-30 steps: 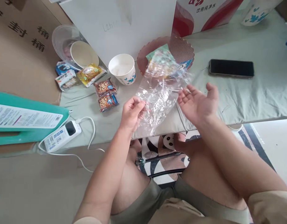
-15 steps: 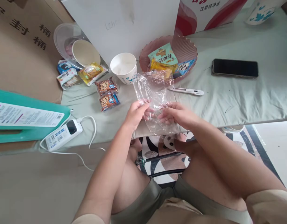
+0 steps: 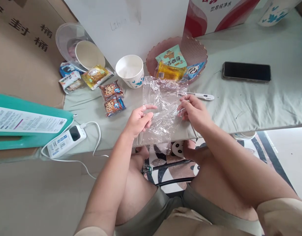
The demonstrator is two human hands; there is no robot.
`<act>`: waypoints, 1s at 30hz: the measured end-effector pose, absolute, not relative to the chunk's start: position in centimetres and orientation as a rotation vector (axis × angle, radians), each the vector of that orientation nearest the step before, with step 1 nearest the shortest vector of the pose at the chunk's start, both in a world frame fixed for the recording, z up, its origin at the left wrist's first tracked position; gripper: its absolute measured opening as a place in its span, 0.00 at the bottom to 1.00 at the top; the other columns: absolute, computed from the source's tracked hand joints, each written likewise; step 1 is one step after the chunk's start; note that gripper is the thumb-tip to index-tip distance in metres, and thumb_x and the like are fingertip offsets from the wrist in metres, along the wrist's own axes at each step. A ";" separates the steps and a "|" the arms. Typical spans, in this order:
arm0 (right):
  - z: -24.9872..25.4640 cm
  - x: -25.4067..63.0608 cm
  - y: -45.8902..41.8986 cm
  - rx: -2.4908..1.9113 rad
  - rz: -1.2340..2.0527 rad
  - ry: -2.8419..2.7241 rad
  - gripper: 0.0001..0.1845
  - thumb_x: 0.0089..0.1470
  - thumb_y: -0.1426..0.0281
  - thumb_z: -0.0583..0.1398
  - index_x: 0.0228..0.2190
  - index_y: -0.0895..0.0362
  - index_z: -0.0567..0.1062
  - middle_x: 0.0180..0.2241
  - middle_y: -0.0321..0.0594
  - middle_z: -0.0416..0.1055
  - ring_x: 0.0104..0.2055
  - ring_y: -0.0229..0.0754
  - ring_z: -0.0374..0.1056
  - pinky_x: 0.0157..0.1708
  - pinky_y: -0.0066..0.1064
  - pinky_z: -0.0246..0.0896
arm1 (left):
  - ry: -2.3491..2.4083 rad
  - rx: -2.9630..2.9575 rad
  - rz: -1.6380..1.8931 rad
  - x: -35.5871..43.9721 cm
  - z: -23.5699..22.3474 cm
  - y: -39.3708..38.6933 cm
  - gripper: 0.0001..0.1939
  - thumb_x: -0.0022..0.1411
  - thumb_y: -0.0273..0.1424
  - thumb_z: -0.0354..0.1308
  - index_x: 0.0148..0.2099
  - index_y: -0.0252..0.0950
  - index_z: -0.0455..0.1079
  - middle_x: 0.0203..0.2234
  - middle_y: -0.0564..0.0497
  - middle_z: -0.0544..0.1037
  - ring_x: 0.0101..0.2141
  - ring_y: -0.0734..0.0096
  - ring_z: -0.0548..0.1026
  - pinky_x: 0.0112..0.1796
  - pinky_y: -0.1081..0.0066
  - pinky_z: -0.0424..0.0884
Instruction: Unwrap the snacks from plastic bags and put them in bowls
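Observation:
A crumpled clear plastic bag (image 3: 163,108) lies at the front of the cloth-covered table, its lower end hanging past the edge. At its left side is my left hand (image 3: 140,120), index finger stretched out and thumb apart from it. My right hand (image 3: 194,110) is at the bag's right side with fingers spread, their tips at or touching the plastic. Just beyond those fingertips, a white utility knife (image 3: 203,96) lies partly under the bag. Behind the bag, a pink fluted bowl (image 3: 202,49) holds several wrapped snacks.
A white paper cup (image 3: 130,70) and two cookie packets (image 3: 114,105) are to the left. Farther left are a power strip (image 3: 66,141) with a cable and a green jug (image 3: 30,121). A phone (image 3: 246,71) lies right. Boxes (image 3: 141,29) stand behind.
Both hands have moved apart and loosened from the bag, the left going left and the right going right and up. The bag now lies flatter and wider.

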State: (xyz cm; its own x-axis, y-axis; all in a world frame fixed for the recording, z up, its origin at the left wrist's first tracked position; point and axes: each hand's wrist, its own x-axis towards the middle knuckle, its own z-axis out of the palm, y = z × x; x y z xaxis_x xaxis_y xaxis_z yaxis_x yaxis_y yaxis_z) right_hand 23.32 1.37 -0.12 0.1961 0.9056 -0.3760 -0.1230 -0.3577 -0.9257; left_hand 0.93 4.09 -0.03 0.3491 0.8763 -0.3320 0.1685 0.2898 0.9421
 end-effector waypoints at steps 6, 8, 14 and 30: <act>-0.2 22.8 0.8 -1.311 1.841 -0.636 0.15 0.55 0.61 0.69 0.38 0.55 0.72 0.33 0.40 0.79 0.31 0.36 0.76 0.33 0.27 0.74 | 1.107 1.240 0.690 1.2 -0.5 4.1 0.22 0.57 0.36 0.63 0.53 0.34 0.72 0.12 0.62 0.69 0.09 0.82 0.58 0.12 0.79 0.50; -0.2 22.5 0.7 -1.288 1.921 -0.680 0.15 0.52 0.64 0.71 0.36 0.57 0.74 0.34 0.41 0.80 0.31 0.35 0.77 0.33 0.26 0.74 | 1.114 1.259 0.728 1.2 -0.5 4.1 0.21 0.57 0.37 0.63 0.52 0.34 0.72 0.13 0.61 0.71 0.09 0.83 0.58 0.12 0.79 0.52; -0.4 22.9 0.8 -1.383 1.744 -0.882 0.11 0.51 0.67 0.70 0.33 0.57 0.76 0.18 0.31 0.70 0.19 0.31 0.65 0.19 0.21 0.59 | 1.207 1.305 0.755 0.5 -0.2 4.4 0.20 0.57 0.37 0.65 0.51 0.35 0.74 0.10 0.64 0.65 0.09 0.81 0.58 0.12 0.80 0.51; 0.4 23.8 0.2 -1.222 2.153 -0.903 0.39 0.46 0.67 0.73 0.57 0.50 0.65 0.22 0.25 0.72 0.13 0.26 0.51 0.12 0.19 0.37 | 1.302 1.283 1.017 -0.4 -0.3 4.8 0.14 0.59 0.39 0.65 0.46 0.41 0.73 0.11 0.63 0.63 0.11 0.79 0.57 0.12 0.77 0.49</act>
